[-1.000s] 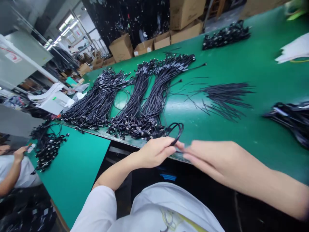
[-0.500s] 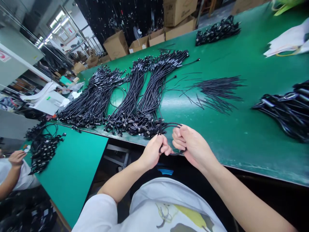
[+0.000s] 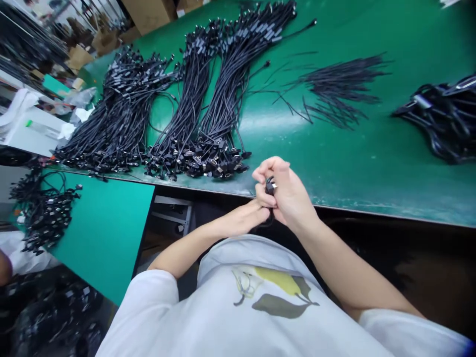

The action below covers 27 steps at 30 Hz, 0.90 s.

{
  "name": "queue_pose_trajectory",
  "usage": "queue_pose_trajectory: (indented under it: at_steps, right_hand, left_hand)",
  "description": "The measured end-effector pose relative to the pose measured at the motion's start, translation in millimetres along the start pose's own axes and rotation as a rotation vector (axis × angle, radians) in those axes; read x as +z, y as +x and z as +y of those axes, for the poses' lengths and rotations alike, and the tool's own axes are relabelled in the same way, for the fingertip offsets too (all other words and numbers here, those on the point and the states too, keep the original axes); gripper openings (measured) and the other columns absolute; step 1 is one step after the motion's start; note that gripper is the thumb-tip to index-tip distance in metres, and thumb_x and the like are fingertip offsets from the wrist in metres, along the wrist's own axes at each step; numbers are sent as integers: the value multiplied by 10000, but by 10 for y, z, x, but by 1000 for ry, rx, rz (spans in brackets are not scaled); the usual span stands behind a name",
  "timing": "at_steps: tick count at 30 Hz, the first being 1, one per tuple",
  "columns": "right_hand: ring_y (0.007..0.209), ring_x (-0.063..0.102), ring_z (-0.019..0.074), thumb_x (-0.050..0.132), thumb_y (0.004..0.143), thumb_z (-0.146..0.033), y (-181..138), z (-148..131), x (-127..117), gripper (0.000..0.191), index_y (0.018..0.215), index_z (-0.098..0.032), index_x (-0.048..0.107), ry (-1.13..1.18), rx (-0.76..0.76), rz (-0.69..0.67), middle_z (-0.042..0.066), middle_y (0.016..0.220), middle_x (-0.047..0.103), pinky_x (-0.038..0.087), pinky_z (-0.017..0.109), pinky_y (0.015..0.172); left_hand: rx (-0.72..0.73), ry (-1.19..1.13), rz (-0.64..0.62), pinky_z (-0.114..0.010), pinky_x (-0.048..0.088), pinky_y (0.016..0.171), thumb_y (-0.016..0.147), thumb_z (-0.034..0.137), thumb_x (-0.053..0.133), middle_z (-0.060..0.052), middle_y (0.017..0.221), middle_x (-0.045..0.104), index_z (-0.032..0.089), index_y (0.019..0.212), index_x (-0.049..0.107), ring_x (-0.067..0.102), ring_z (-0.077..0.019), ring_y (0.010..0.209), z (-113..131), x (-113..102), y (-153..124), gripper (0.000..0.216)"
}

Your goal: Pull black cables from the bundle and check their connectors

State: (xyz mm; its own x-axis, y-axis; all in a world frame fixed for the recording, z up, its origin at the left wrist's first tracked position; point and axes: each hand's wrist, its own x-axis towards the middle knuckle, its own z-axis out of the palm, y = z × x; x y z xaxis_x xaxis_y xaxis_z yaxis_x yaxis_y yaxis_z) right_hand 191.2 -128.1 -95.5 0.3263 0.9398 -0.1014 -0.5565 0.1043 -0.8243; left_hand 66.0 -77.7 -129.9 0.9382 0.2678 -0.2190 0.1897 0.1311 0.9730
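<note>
A black cable (image 3: 270,187) is folded into a small bundle between my hands, just off the table's front edge. Its plug, with a pale metal tip, pokes out of my right hand (image 3: 292,193), whose fingers curl round it. Lower and to the left, my left hand (image 3: 250,216) presses against the bottom of the same bundle; its fingertips are partly hidden behind my right hand. Nearest beyond the hands lies a pile of black cables (image 3: 223,119), plug ends toward me.
Another cable pile (image 3: 122,109) lies further left. Thin black ties (image 3: 345,87) are spread on the green table (image 3: 297,144), with bundled cables (image 3: 442,116) at right. More cables (image 3: 48,213) sit on the lower left table (image 3: 107,228), beside another person's white clothing (image 3: 28,253).
The open cable loop is now gathered into a compact bundle. My hands have come together, the left below the right. The view has tilted down.
</note>
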Motion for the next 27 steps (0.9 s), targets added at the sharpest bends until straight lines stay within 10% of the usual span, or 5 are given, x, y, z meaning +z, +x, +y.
queue_pose_trajectory:
  at_steps: [7,13,18,21,27]
  right_hand:
    - [394,178,16,429,717,-892,158,-109,-71,692,779,-203,443,17,200,-31,-68,631,308,137,182,333]
    - [373,196,17,465,762,-841,198,-113,-143,636,775,-206,435,-2,95,-12,-64,649,341,179,190,319]
    - [753,625,166,475,936,-565,69,-346,-416,357,935,-228,592,-729,-309,-62,48,910,601,539,347,718]
    - [1124,574,254,433,985,-439,-15,-441,-590,323,1139,-230,626,-1339,-626,-392,89,1144,632,405,475,1036]
    - [604,521,166,390,982,-194,-156,-313,-766,295,744,-163,561,-1812,-640,-815,51,660,568,369,315,618]
  left_hand:
    - [-303,-794,-104,-240,419,517,835,590,614,63,551,399,152,818,565,396,-75,452,195,110,17,441]
    - [-258,-989,9,-180,328,493,812,397,707,53,630,361,113,861,616,371,-55,516,220,219,42,302]
    - [-203,-733,142,-194,207,462,761,502,723,80,567,304,113,798,599,254,-44,475,86,169,33,411]
    - [-148,-461,164,-218,252,491,786,581,657,67,566,348,137,752,557,298,-64,500,89,70,40,457]
    - [-64,246,-34,-274,350,632,958,464,401,7,683,478,190,751,492,425,-132,632,196,36,54,356]
